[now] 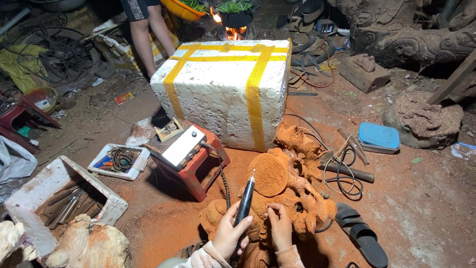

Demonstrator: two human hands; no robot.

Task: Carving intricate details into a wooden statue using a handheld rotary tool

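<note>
On one wood carving (282,186), left hand (229,237) clamps one rotary tool (244,206); right hand (280,227) rests, fingers curled.

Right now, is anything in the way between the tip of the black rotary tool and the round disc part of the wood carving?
Nothing visible. The left hand holds the black rotary tool with its tip just left of the round disc of the wood carving, the gap bare. The right hand rests lower on the carving, clear of that path.

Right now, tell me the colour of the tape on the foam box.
Yellow tape bands the white foam box, clearest in the head view.
</note>
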